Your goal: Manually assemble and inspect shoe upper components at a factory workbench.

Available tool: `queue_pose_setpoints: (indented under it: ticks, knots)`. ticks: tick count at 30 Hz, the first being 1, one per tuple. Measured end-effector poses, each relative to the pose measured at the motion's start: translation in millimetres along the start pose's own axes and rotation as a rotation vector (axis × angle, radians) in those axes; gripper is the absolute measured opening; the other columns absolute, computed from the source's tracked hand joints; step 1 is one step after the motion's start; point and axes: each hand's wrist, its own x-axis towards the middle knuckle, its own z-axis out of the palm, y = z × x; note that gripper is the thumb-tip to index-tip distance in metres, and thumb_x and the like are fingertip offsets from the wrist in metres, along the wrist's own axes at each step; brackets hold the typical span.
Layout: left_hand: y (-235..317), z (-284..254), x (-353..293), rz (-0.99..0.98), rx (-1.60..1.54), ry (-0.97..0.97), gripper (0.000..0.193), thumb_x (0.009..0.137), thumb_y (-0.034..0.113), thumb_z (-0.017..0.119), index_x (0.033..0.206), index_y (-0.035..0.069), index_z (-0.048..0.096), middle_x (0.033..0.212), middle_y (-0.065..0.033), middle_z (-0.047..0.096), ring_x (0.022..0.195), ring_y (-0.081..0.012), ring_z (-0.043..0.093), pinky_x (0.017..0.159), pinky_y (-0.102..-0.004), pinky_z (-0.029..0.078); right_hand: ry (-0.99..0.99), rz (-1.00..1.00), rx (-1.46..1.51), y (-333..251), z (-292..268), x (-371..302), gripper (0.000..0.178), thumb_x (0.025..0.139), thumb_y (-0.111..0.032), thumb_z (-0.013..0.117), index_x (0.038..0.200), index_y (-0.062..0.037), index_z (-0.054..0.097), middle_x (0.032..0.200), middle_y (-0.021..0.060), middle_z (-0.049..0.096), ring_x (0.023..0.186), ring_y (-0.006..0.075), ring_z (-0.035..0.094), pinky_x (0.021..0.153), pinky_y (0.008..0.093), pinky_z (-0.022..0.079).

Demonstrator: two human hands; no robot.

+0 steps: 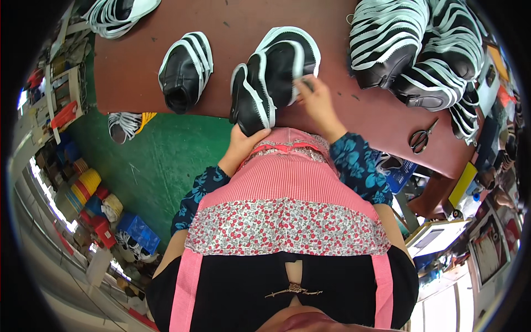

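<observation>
Near the front edge of the table, my left hand grips the lower end of a black shoe upper with white edging, thumb on top. Several such uppers lie overlapped there, fanned away from me; the farthest upper has a broad white rim. My right hand is at the right side of this group, its fingers closed beside the white edge of one upper. Something small and dark shows at those fingers, too blurred to name.
A nested stack of black uppers lies to the left on the brown table. Bigger piles of uppers fill the right, with black-handled scissors near the front edge. Crates and baskets stand on the green floor at left.
</observation>
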Motion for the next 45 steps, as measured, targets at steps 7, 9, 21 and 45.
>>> queue_pose_setpoints:
  ticks: [7, 9, 21, 45]
  knots:
    - [118.1, -72.0, 47.0, 0.023, -0.139, -0.103, 0.06, 0.096, 0.008, 0.083, 0.152, -0.002, 0.061, 0.141, -0.0091, 0.072, 0.126, -0.0198, 0.069, 0.113, -0.0386, 0.053, 0.408, -0.121, 0.174, 2.2, 5.8, 24.3, 0.023, 0.115, -0.017, 0.063, 0.125, -0.0005, 0.074, 0.113, 0.0068, 0.078, 0.095, 0.0142, 0.074, 0.08, 0.0274, 0.058]
    - [171.9, -88.8, 81.7, 0.12, 0.009, -0.203, 0.059, 0.098, 0.007, 0.082, 0.152, -0.002, 0.061, 0.141, -0.009, 0.072, 0.127, -0.0196, 0.069, 0.113, -0.0386, 0.053, 0.479, -0.02, 0.186, 34.5, -24.6, 44.0, 0.025, 0.114, -0.021, 0.066, 0.128, -0.0021, 0.075, 0.111, 0.0038, 0.077, 0.093, 0.0114, 0.072, 0.08, 0.0255, 0.055]
    - [157.5, -142.9, 302.0, 1.135, 1.284, 0.438, 0.032, 0.096, 0.02, 0.081, 0.118, 0.001, 0.069, 0.11, -0.0196, 0.074, 0.104, -0.0414, 0.071, 0.091, -0.0544, 0.059, 0.226, 0.059, 0.276, 67.0, -37.7, 57.0, 0.025, 0.112, -0.024, 0.071, 0.126, -0.0038, 0.073, 0.086, -0.0015, 0.065, 0.077, 0.0068, 0.059, 0.067, 0.0231, 0.044]
    - [16.0, -38.5, 51.6, -0.142, -0.209, -0.126, 0.04, 0.096, 0.011, 0.087, 0.133, -0.001, 0.075, 0.124, -0.0057, 0.079, 0.11, -0.0142, 0.073, 0.101, -0.032, 0.057, 0.277, -0.036, -0.165, 37.7, -34.1, 56.5, 0.025, 0.114, -0.025, 0.064, 0.13, -0.0089, 0.074, 0.094, -0.0022, 0.071, 0.084, 0.0066, 0.062, 0.07, 0.0252, 0.049]
